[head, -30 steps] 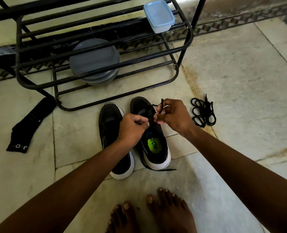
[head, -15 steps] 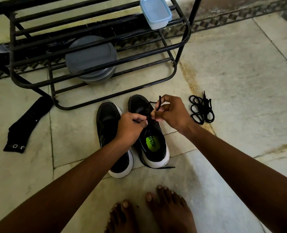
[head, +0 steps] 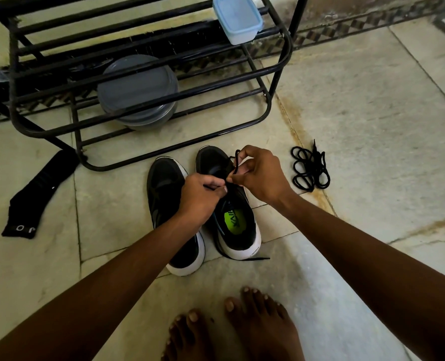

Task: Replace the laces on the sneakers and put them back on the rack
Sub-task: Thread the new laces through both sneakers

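pale stone floor [head: 372, 113] below a rack [head: 164, 148]; mid-frame, sneaker [head: 239, 238] lengthwise toward upper frame, lace [head: 237, 159] directly over its tongue, pinched low by left hand [head: 200, 196], higher by right hand [head: 261, 173].

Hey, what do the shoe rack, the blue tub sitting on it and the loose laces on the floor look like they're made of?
Rack: likely metal tube painted black, going by its thin round bars, bent corners and slight sheen. Blue tub: translucent plastic, with pale, see-through walls. Loose laces: matte black cord, probably woven fabric; the weave is too small to see.
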{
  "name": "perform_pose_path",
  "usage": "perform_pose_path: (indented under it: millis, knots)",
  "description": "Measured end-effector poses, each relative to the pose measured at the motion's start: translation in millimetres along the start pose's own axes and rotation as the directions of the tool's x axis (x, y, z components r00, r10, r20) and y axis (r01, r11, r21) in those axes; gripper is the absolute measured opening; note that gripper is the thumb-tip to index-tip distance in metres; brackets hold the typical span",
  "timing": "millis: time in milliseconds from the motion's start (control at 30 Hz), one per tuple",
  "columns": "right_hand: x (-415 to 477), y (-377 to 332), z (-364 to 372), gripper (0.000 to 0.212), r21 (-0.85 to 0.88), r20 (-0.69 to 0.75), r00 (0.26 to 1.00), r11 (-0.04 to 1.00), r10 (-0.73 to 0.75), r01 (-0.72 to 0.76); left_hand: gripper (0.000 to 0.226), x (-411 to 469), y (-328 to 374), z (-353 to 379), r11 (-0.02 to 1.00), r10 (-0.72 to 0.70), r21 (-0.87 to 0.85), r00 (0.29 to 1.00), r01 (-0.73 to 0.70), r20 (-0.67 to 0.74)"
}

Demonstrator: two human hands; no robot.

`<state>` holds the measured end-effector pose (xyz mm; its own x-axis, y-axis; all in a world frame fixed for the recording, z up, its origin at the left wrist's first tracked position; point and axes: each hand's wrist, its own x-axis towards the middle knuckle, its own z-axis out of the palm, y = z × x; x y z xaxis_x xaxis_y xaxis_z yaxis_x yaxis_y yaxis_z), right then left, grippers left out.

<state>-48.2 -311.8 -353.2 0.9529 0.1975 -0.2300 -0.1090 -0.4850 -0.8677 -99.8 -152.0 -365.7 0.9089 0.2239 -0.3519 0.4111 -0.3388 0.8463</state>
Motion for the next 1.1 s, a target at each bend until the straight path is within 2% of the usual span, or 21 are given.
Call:
perform_pose_path:
  millis: [133, 200, 300, 400, 533, 667, 700, 733, 767, 800, 833, 867, 900, 933, 967, 1000, 1067, 1100]
  knots:
    - [-5, 4, 7, 0.019, -0.048, -0.042, 0.997, 0.997, -0.063, 0.061, 0.013, -1, 1, 1, 1.0, 0.011, 0.02, 1.0, -0.011, 0.0]
    - [-15, 5, 12, 0.016, -0.01, -0.064, 0.995, 0.997, -0.079, 0.079, 0.026, 0, 0, 1, 0.998, 0.051, 0.042, 0.999, -0.051, 0.02]
    - [-37, 13, 24, 0.031, 0.047, -0.092, 0.994, 0.997, -0.052, 0.057, 0.041, 3, -5, 0, 0.995, 0.078, 0.055, 0.996, -0.08, 0.033]
    - [-51, 27, 31, 0.034, -0.088, -0.161, 0.971, 0.983, -0.176, 0.164, 0.026, 1, -5, -2, 0.998, 0.05, 0.045, 0.998, -0.051, 0.033]
    - [-56, 29, 34, 0.029, -0.171, -0.158, 0.958, 0.962, -0.241, 0.214, 0.023, -6, 13, -8, 0.993, 0.023, -0.114, 0.999, -0.027, -0.037]
    - [-56, 31, 35, 0.032, -0.154, -0.156, 0.959, 0.965, -0.236, 0.213, 0.021, -7, 35, -30, 0.89, 0.048, -0.452, 0.997, -0.069, -0.057]
    - [-56, 31, 36, 0.033, -0.152, -0.155, 0.959, 0.965, -0.236, 0.213, 0.019, -7, 39, -37, 0.889, 0.087, -0.444, 0.993, -0.114, -0.08]
    - [-55, 31, 36, 0.034, -0.15, -0.155, 0.96, 0.966, -0.233, 0.211, 0.016, -6, 43, -44, 0.925, 0.211, -0.296, 0.97, -0.239, -0.124]
    - [-55, 32, 37, 0.034, -0.149, -0.152, 0.962, 0.968, -0.225, 0.203, 0.011, -3, 43, -53, 0.909, 0.416, 0.026, 0.903, -0.416, -0.11]
    - [-56, 31, 37, 0.034, -0.144, -0.149, 0.965, 0.97, -0.216, 0.195, 0.007, -1, 42, -62, 0.746, 0.588, 0.377, 0.809, -0.549, 0.013]
    - [-56, 30, 38, 0.034, -0.139, -0.148, 0.967, 0.972, -0.208, 0.188, 0.014, 4, 39, -69, 0.493, 0.644, 0.644, 0.743, -0.585, 0.181]
    - [-57, 30, 38, 0.034, -0.134, -0.15, 0.968, 0.974, -0.202, 0.183, 0.025, 9, 38, -76, 0.285, 0.598, 0.779, 0.739, -0.559, 0.311]
    - [-56, 31, 38, 0.034, -0.131, -0.149, 0.968, 0.975, -0.201, 0.182, 0.032, 14, 35, -82, 0.19, 0.521, 0.828, 0.77, -0.527, 0.37]
    - [-56, 31, 38, 0.034, -0.129, -0.149, 0.968, 0.975, -0.201, 0.182, 0.03, 15, 34, -85, 0.185, 0.484, 0.834, 0.787, -0.52, 0.383]
    - [-56, 30, 38, 0.035, -0.126, -0.152, 0.969, 0.976, -0.197, 0.179, 0.022, 15, 32, -88, 0.269, 0.475, 0.804, 0.799, -0.531, 0.368]
    - [-56, 30, 39, 0.035, -0.123, -0.15, 0.97, 0.977, -0.191, 0.174, 0.013, 13, 32, -90, 0.426, 0.478, 0.73, 0.818, -0.535, 0.321]
    - [-56, 31, 39, 0.034, -0.125, -0.148, 0.973, 0.979, -0.179, 0.161, 0.014, 10, 33, -90, 0.79, 0.409, 0.398, 0.884, -0.467, 0.226]
    - [-56, 31, 40, 0.034, -0.128, -0.151, 0.973, 0.979, -0.177, 0.158, 0.02, 6, 36, -89, 0.905, 0.354, 0.164, 0.908, -0.394, 0.226]
